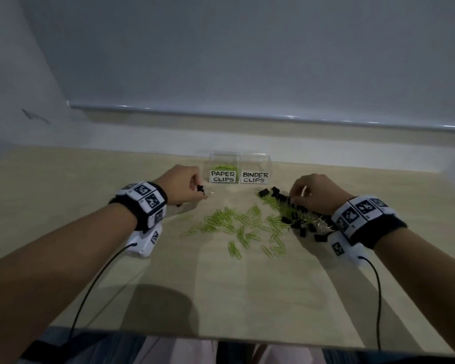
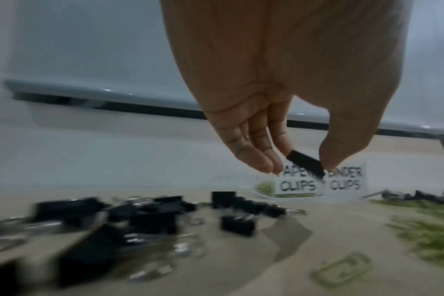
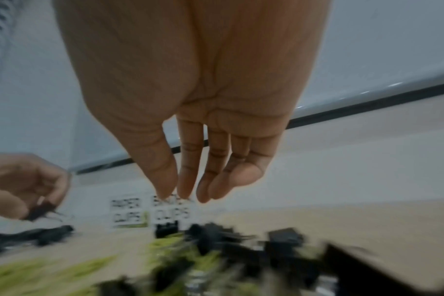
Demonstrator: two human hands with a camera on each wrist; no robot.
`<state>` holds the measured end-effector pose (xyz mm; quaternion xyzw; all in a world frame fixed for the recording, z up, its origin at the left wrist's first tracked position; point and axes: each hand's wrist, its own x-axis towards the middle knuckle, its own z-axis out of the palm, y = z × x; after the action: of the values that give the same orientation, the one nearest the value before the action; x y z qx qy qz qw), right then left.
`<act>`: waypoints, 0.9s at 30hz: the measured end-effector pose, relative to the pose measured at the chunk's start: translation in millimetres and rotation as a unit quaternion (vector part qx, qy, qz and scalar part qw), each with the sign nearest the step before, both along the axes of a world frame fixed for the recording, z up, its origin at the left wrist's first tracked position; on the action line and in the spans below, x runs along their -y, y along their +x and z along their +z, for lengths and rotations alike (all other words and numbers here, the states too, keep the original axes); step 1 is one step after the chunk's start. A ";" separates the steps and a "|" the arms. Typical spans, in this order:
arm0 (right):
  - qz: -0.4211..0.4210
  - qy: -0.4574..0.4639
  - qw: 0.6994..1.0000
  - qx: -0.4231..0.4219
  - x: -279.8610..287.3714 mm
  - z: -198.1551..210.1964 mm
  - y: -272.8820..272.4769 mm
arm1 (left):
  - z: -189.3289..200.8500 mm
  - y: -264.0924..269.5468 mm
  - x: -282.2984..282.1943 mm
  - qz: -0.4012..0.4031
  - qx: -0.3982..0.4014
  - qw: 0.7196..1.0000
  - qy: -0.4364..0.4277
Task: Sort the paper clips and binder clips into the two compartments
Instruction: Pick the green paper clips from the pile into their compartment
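My left hand [image 1: 198, 189] hovers just left of the clear two-compartment box [image 1: 255, 158] and pinches one black binder clip [image 2: 306, 165] between thumb and fingers. The box carries the labels PAPER CLIPS [image 1: 223, 176] and BINDER CLIPS [image 1: 255, 177]; green clips lie in the paper-clip side. My right hand [image 3: 175, 195] points its fingers down over a heap of black binder clips [image 1: 300, 219], thumb and fingertips close together with nothing seen between them. Green paper clips [image 1: 247, 227] lie scattered across the table's middle.
More black binder clips [image 2: 139, 216] lie on the wooden table [image 1: 221, 298] beneath my left wrist. A wall with a grey ledge [image 1: 247, 114] rises right behind the box. Cables run from both wrist cameras toward the near table edge.
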<state>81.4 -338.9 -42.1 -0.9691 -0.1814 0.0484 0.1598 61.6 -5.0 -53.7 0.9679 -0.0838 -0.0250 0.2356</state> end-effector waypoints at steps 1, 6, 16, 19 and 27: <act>0.021 0.003 1.000 -0.001 -14.4 0.0 -1.6 | -2.1 -2.9 -9.1 0.012 -0.007 1.000 0.014; 0.063 -0.090 0.993 -0.033 -75.2 -13.7 -6.1 | -6.8 -27.2 -21.6 0.013 -0.014 0.997 0.072; 0.146 -0.106 0.982 -0.058 -109.7 -19.1 -32.3 | -27.1 -47.0 19.7 -0.012 -0.083 0.996 0.035; 0.151 -0.064 0.984 -0.067 -101.7 -12.9 -36.6 | -24.6 -43.2 33.9 -0.032 -0.087 0.996 0.015; 0.089 -0.151 0.981 -0.085 -110.3 -18.5 -41.2 | -16.7 -31.3 49.7 -0.069 -0.099 0.987 0.104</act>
<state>40.2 -228.7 -60.6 -0.9544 -0.2432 0.1716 0.0214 30.3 -54.7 -70.4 0.9717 -0.1234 -0.1459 0.1389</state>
